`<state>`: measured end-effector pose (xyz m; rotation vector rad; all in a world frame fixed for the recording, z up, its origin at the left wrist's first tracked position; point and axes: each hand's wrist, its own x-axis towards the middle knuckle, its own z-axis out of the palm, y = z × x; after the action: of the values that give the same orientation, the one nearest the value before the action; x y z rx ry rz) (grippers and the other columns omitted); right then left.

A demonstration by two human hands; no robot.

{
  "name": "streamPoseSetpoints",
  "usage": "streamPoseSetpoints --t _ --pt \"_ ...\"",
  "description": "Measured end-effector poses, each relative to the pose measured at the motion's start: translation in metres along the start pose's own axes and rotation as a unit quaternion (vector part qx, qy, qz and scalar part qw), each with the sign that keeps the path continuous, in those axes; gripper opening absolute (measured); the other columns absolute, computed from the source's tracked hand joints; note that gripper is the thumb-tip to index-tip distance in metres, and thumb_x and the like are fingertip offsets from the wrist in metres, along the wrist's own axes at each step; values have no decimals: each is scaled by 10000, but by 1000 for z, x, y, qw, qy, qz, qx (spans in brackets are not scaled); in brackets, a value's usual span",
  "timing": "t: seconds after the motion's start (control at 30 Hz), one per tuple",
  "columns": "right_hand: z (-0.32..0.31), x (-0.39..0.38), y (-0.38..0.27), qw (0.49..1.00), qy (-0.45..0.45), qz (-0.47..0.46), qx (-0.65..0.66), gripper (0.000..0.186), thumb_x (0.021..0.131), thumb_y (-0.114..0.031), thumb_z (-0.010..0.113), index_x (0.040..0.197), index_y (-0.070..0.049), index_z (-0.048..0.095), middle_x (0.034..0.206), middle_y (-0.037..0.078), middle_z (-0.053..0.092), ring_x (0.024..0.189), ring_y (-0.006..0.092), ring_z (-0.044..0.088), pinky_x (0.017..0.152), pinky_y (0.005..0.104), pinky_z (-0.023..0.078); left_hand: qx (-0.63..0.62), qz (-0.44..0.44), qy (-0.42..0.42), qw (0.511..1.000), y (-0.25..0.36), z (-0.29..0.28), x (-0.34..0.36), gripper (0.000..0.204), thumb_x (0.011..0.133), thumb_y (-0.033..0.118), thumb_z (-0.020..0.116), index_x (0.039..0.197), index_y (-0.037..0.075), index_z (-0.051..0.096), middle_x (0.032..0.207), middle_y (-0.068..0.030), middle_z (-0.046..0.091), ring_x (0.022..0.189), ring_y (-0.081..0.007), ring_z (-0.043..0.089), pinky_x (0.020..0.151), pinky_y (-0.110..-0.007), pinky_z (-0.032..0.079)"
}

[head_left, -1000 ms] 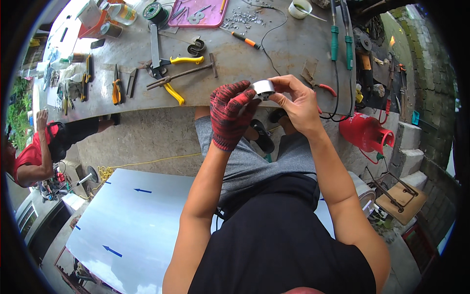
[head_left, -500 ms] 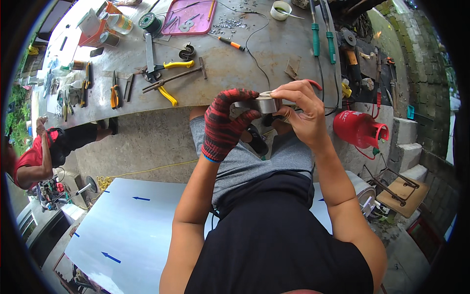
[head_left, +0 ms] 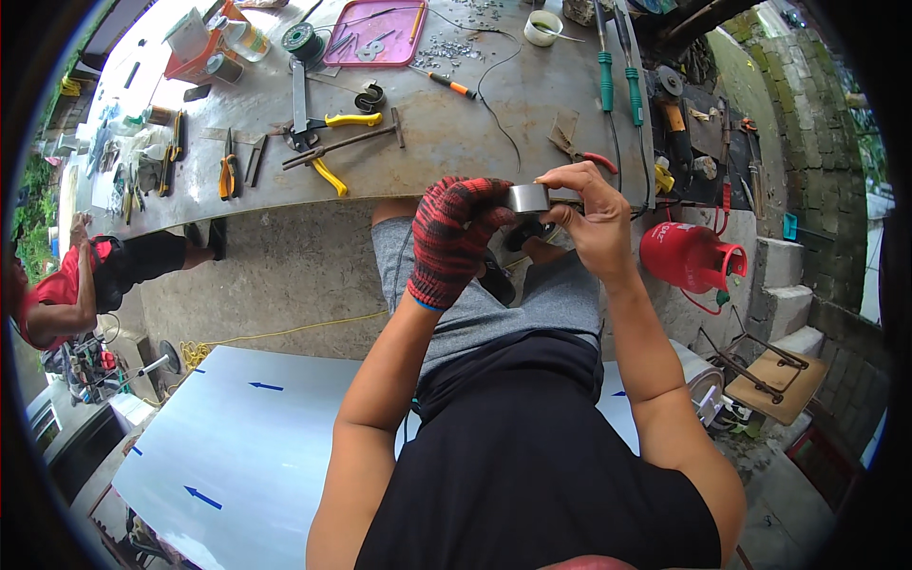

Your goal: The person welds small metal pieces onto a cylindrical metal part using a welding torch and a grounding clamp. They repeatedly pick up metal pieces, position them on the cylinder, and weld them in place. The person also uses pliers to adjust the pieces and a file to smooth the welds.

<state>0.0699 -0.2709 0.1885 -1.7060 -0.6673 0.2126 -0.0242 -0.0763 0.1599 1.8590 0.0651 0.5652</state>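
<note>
A short, shiny metal cylinder [head_left: 529, 198] is held level between my two hands, just in front of the workbench's near edge. My left hand [head_left: 461, 233], in a red and black striped knit glove, is closed on its left side. At the other end the bare fingers and thumb of my right hand [head_left: 598, 214] pinch it. The curved side wall faces up; its ends are mostly hidden by my fingers. Red-handled pliers [head_left: 578, 152] lie on the bench just beyond my right hand.
On the metal workbench [head_left: 446, 152] lie yellow-handled snips [head_left: 328, 176], a T-shaped rod [head_left: 351, 141], orange-handled pliers [head_left: 228, 176] and a pink tray [head_left: 375, 57]. Two green-handled soldering irons [head_left: 634, 95] rest at right. A red gas cylinder [head_left: 689, 255] stands right; a person [head_left: 71, 294] is at left.
The metal cylinder has been tipped in my hands: its flat top face showed before, and its curved wall shows now. My left hand has shifted slightly right. The whole view has moved a little.
</note>
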Motion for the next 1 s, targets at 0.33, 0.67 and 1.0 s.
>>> streamPoseSetpoints --t 0.33,0.67,1.0 --pt "46 28 89 986 8 125 -109 325 921 -227 826 1202 -74 769 998 61 778 922 192 673 861 367 524 21 -199 44 979 -105 25 6 161 957 149 791 1081 46 786 1040 -131 798 922 -219 757 822 -351 580" --pt "69 37 143 957 17 101 -272 328 880 -355 833 1111 -126 794 973 32 748 997 261 625 907 414 436 206 -126 12 970 -158 32 18 185 912 192 806 1047 68 785 952 -163 742 898 -368 718 816 -448 557" --pt "73 20 134 962 29 36 -268 464 852 -240 856 1252 -65 699 1075 79 693 1002 284 644 886 417 481 181 -42 -1 983 -147 24 9 228 848 98 837 1067 60 783 957 -130 765 879 -317 700 806 -424 540"
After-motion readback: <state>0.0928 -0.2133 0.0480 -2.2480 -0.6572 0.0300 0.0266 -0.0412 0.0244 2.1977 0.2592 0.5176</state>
